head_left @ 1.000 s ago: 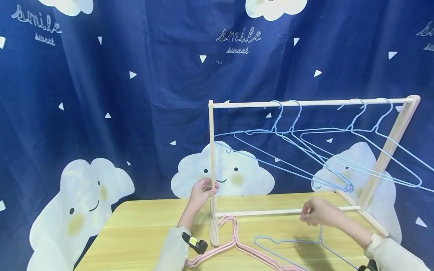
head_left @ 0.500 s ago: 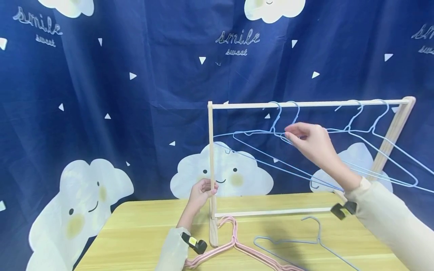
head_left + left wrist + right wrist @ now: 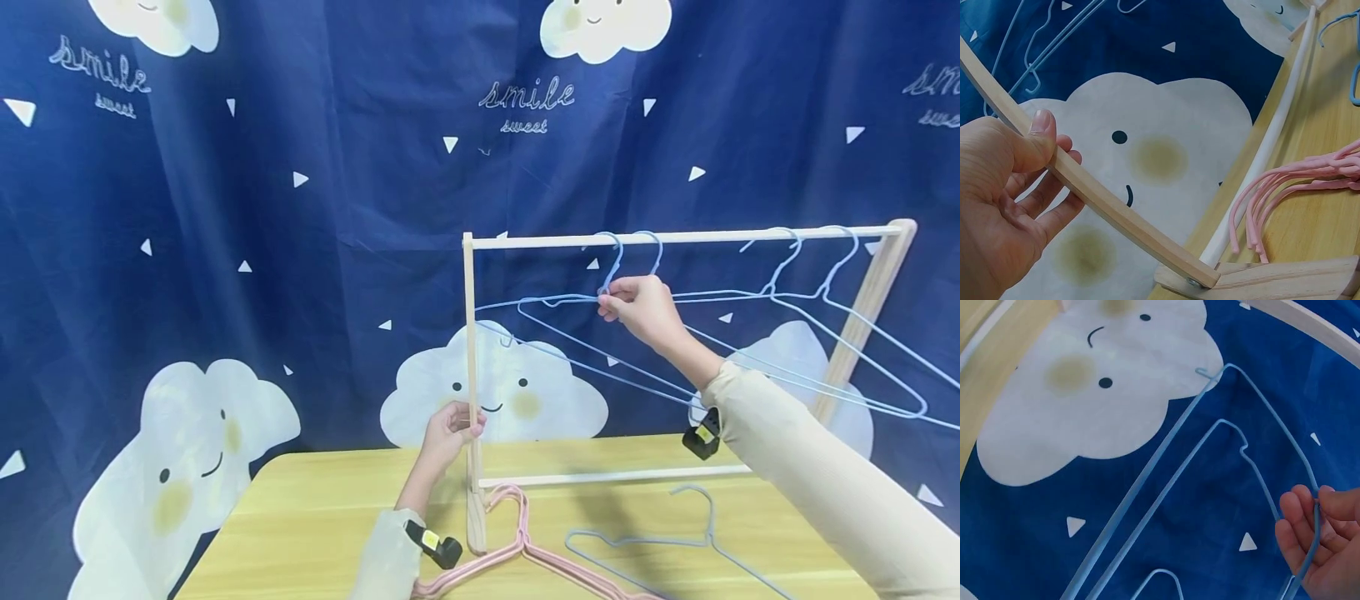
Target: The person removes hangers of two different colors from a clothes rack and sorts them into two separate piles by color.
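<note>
A wooden clothes rack [image 3: 675, 237] stands on the yellow table [image 3: 315, 517]. Several blue wire hangers hang from its top bar. My right hand [image 3: 637, 308] pinches the neck of the leftmost blue hanger [image 3: 570, 300] just below its hook; the right wrist view shows the fingers [image 3: 1310, 531] curled round the blue wire [image 3: 1210, 462]. My left hand [image 3: 450, 429] grips the rack's left upright post [image 3: 470, 350], with thumb [image 3: 1038, 134] pressed on the wooden post [image 3: 1104, 206].
A bunch of pink hangers [image 3: 517, 542] lies on the table by the rack's left foot [image 3: 1272, 278]. A loose blue hanger [image 3: 675, 542] lies to their right. A dark blue cloud-print curtain [image 3: 225, 250] hangs behind the table.
My right hand rose from the table near the loose blue hanger to the rail, then slid left onto the leftmost hanging hanger's neck. The left hand stayed on the post.
</note>
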The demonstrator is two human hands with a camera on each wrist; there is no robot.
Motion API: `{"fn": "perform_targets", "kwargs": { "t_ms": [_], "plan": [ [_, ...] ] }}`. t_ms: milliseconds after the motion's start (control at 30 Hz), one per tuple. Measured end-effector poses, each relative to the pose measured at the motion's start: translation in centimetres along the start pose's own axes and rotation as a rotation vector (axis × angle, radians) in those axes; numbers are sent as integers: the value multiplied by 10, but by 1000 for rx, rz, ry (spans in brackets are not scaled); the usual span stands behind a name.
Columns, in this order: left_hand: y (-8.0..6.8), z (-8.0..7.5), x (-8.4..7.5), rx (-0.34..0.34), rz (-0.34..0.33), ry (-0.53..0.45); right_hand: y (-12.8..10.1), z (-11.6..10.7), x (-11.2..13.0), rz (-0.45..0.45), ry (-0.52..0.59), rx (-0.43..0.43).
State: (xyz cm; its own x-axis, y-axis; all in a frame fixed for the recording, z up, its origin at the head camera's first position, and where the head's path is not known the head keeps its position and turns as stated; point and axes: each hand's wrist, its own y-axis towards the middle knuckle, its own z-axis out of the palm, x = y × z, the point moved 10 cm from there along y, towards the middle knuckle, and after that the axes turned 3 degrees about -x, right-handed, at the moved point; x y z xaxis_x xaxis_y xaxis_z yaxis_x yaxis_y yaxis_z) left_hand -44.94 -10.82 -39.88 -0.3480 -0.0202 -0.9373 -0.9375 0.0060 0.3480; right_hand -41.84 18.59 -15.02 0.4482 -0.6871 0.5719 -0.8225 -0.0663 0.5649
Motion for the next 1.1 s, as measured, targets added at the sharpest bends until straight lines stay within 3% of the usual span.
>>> {"fn": "perform_targets", "kwargs": {
  "t_ms": [367, 567, 733, 1100],
  "plan": [
    [0, 1, 2, 14, -2, 19, 0, -16, 13, -46, 181, -183],
    [0, -1, 3, 11, -5, 8, -3, -24, 18, -87, 279, -223],
    [-1, 0, 3, 13, 3, 13, -16, -27, 10, -76, 290, -221],
    [0, 0, 3, 5, -13, -10, -71, -11, -24, -52, 233, -108]
  ]
}}
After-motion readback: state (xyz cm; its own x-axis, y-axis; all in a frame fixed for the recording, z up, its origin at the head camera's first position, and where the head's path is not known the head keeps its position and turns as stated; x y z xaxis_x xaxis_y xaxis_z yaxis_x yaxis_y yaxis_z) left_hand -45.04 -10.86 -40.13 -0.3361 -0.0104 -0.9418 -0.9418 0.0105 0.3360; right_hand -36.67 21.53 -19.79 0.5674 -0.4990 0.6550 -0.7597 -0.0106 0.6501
